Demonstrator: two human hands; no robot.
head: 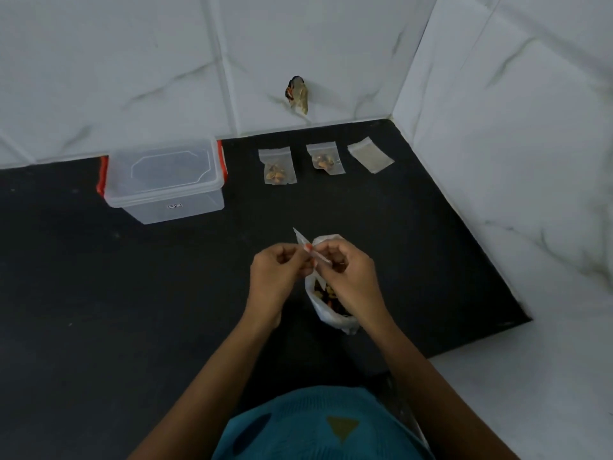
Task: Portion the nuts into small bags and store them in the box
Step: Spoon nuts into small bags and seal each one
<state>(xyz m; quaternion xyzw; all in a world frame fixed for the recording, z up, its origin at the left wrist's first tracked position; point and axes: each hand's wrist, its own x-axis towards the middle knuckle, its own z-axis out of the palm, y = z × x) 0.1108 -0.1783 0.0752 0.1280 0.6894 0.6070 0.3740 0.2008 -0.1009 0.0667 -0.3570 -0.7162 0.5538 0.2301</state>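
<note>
Pinching one small zip bag (311, 250) between both hands, right of the lidded plastic box (165, 180) and nearer to me.

Left hand (277, 277): thumb and fingertips curled onto the bag's left side. Right hand (350, 273): same pinch on the other side. I judge the two-sided grip serves to part or press the bag's mouth. Which of the two I cannot tell, nor whether nuts are inside it.

Orientation: the bag shows edge-on. Its long axis runs from a free corner pointing away from me, toward the wall, down to the end by my right fingers. A red mark sits near its middle, possibly the seal strip.

I hold it directly above the big nut bag (331, 305), which lies on the black counter (99, 293) right of the box and closer to me, mouth open, mixed nuts visible. My reading is that anything dropped falls back into the supply.

Right of the box, along the wall, in a row and apart from one another:
- first filled bag (279, 167)
- second filled bag (325, 160)
- flat empty bag (370, 155)

The row likely keeps finished portions countable and within reach.

The box lid is on, with red clips at its sides. I see nothing stored inside yet. The lid must come off before storing.
</note>
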